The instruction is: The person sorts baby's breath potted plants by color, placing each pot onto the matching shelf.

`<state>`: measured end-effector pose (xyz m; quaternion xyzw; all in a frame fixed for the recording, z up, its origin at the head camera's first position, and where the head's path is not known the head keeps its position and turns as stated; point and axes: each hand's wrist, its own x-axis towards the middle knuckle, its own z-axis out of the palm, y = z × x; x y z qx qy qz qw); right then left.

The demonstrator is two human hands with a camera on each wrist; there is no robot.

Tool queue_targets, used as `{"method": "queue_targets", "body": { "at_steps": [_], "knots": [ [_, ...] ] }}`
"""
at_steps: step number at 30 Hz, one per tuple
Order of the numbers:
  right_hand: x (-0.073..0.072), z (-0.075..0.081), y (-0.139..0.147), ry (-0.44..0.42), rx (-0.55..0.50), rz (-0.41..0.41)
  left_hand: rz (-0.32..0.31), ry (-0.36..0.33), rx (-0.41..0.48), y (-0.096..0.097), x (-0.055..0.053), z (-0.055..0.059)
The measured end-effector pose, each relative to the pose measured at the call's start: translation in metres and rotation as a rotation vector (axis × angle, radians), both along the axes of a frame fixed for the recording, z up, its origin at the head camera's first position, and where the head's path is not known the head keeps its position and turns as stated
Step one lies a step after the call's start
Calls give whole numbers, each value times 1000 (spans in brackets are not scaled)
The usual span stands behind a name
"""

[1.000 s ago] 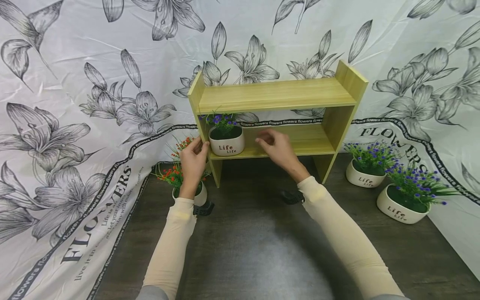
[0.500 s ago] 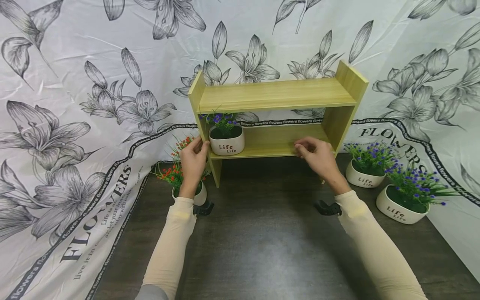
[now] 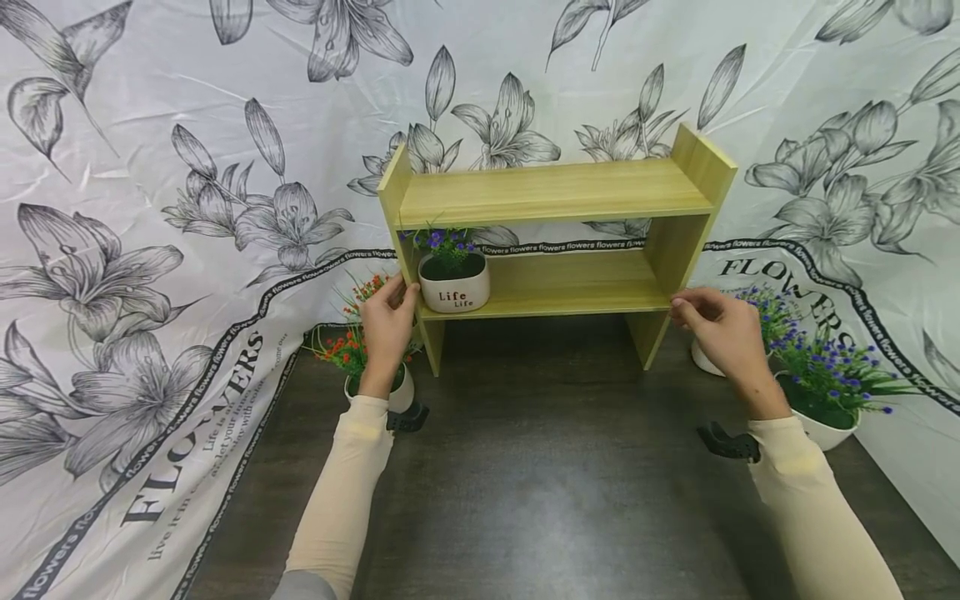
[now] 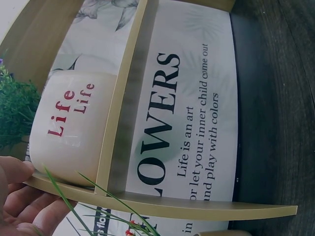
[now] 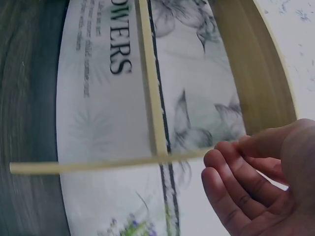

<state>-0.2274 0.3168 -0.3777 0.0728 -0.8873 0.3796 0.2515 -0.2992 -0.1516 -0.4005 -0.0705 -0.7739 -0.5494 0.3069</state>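
Reading the shelf's (image 3: pixel 555 190) face as a dial, the left hand (image 3: pixel 386 321) is gripping the left panel (image 4: pixel 197 211) near 9 o'clock. Its thumb is lying on the inner side by the pot (image 3: pixel 457 292), and its fingers are curling round behind the edge.

The step in hand seems to be steadying the shelf from both sides. Doing it well probably means matching the two grips: pinching the right panel (image 3: pixel 675 250) at the same height as the left, squeezing evenly, and avoiding a push from one side only. The pot is standing upright on the lower board toward 9 o'clock, close to the front edge, so any tilting could be risking a slide. Holding the left thumb light against it would be wise.

The right hand (image 3: pixel 723 329) is hovering at or just beside the right panel, near 4 o'clock. Its fingers are bending loosely with the thumb near the fingertips; I cannot tell whether they are clamping the panel or merely meeting near it.

Both forearms are angling inward from below. The left wrist is passing just beside the red pot (image 3: pixel 403 393) at 8 o'clock, while the right is partly covering the farther purple pot (image 3: pixel 705 358) and the nearer purple pot (image 3: pixel 828 429) around 4 o'clock, so leaving their flowers room is worth minding.
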Motion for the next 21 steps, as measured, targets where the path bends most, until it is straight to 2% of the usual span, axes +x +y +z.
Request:
{"method": "queue_targets", "body": {
  "at_steps": [5, 9, 12, 21],
  "knots": [
    [16, 10, 27, -3, 16, -75, 3, 8, 0, -1, 1, 0],
    [26, 16, 44, 20, -15, -89, -1, 10, 6, -2, 2, -1],
    [34, 18, 56, 31, -34, -129, 6, 5, 6, -4, 2, -2],
    [65, 24, 93, -36, -38, -325, 20, 5, 6, -5, 2, -4]
  ]
}}
